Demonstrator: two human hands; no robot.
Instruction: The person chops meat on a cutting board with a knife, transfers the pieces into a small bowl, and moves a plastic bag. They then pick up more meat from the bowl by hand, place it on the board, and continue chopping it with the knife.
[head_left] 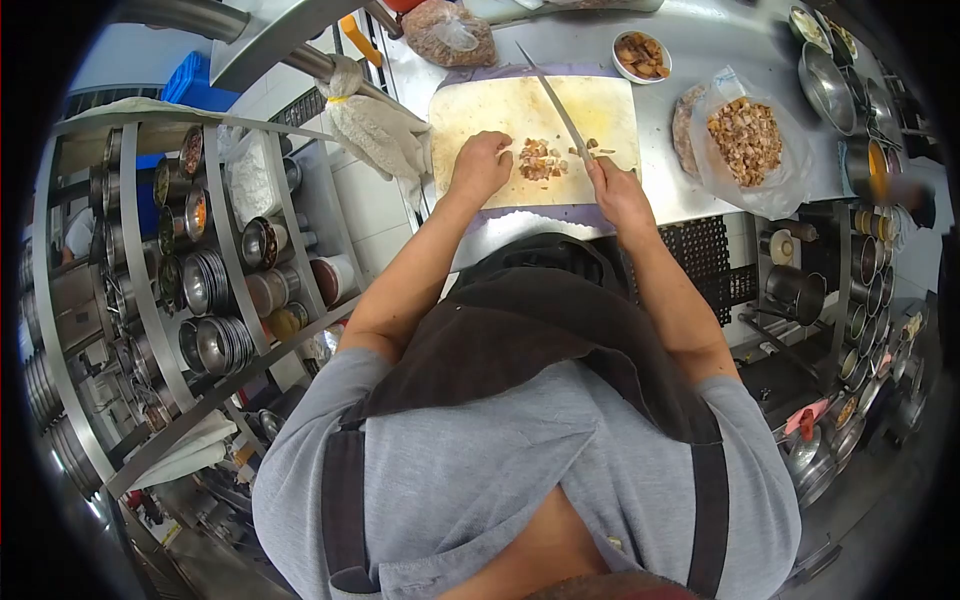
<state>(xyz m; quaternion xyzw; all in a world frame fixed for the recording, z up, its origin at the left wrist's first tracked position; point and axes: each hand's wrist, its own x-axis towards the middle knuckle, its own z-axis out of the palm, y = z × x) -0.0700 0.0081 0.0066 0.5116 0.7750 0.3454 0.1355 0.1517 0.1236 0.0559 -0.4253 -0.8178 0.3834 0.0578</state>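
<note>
A long knife (556, 100) is in my right hand (622, 197), its blade slanting up and left over the cutting board (470, 110). Chopped meat pieces (541, 160) lie in a small pile on the board, left of the blade, and a few bits sit just right of it. Beside the pile's left edge, my left hand (483, 165) rests over the board with its fingers curled; whether anything is under them is hidden. Purple cloth shows beneath the board's edges.
Right of the board are a white bowl of brown pieces (641, 57) and an open plastic bag of diced meat (745, 142). A tied bag (448, 32) stands behind. A towel (370, 125) hangs at left. Metal bowls (828, 88) line the far right.
</note>
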